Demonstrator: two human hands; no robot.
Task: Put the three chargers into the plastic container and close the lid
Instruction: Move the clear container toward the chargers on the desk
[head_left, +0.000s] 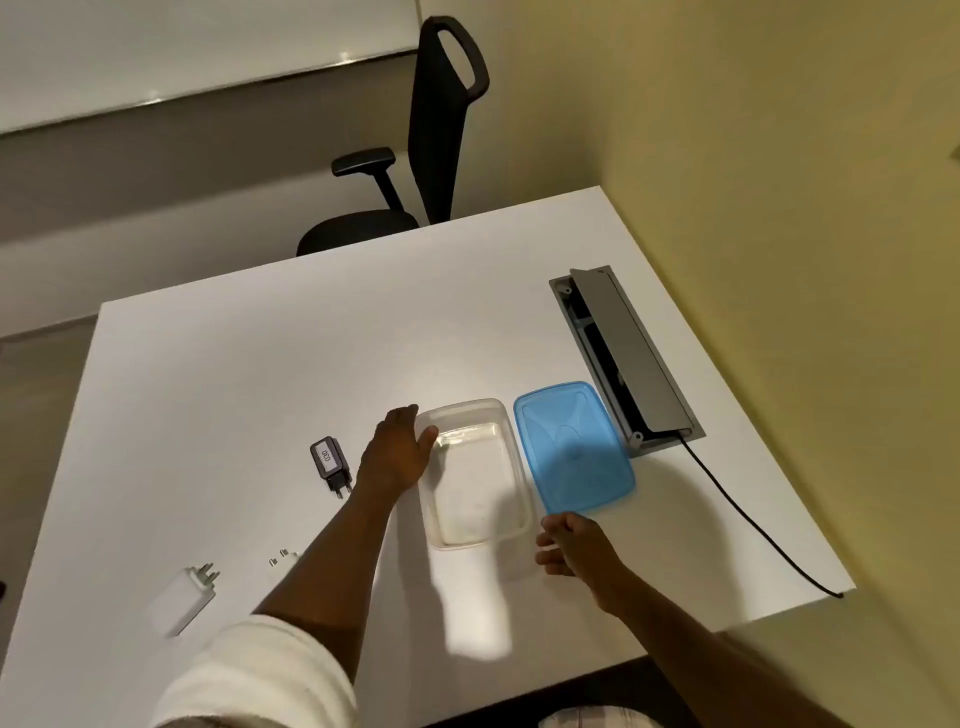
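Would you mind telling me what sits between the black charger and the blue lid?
In the head view, the left hand and the clear container lie between the black charger and the blue lid; the hand rests on the container's left rim.

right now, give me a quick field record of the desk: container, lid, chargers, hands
container: clear plastic container, open, empty, on the white desk
lid: blue lid, flat on the desk just right of the container
chargers: black charger left of the container; white charger near left; third mostly hidden behind the left forearm, only prongs show
left hand: left hand on the container's left rim
right hand: right hand empty, near the lid's front edge
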